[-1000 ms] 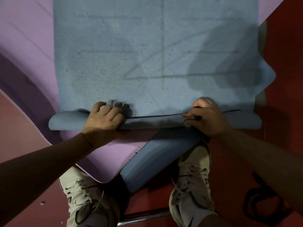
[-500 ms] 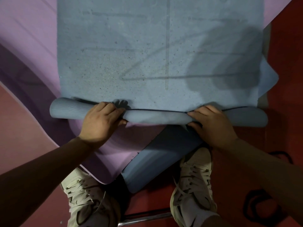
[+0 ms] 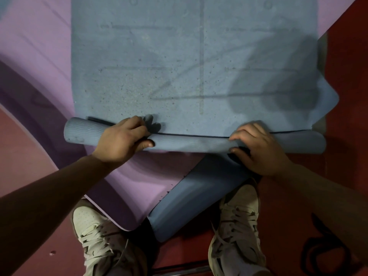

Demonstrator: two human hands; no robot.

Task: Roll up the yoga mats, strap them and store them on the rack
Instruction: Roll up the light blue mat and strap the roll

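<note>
red floor [image 3: 350, 76] | purple mat [image 3: 35, 46] under blue mat [image 3: 179, 66] | left hand [image 3: 121, 140], right hand [image 3: 260, 150]: fingers curled on its roll

The blue mat [image 3: 189, 56] runs off the top edge, the left shoe [image 3: 95, 240] off the bottom.

**Dim, even light; soft shadows falling away from the camera**

The scene is dim and evenly lit, with no glare; the blue yoga mat [image 3: 179, 56] is the brightest surface, though a broad soft shadow darkens its right part, crossed by thin straight shadow lines; the left hand [image 3: 121, 140] throws a small dark shadow just beyond its fingers; the left forearm [image 3: 49, 196] and right forearm [image 3: 328, 196] sink to near-black toward the lower corners; the red floor [image 3: 348, 76] looks murky; the pink mat [image 3: 35, 46] bows at the left edge with wide-angle bending; detail is slightly soft and grainy.
</note>
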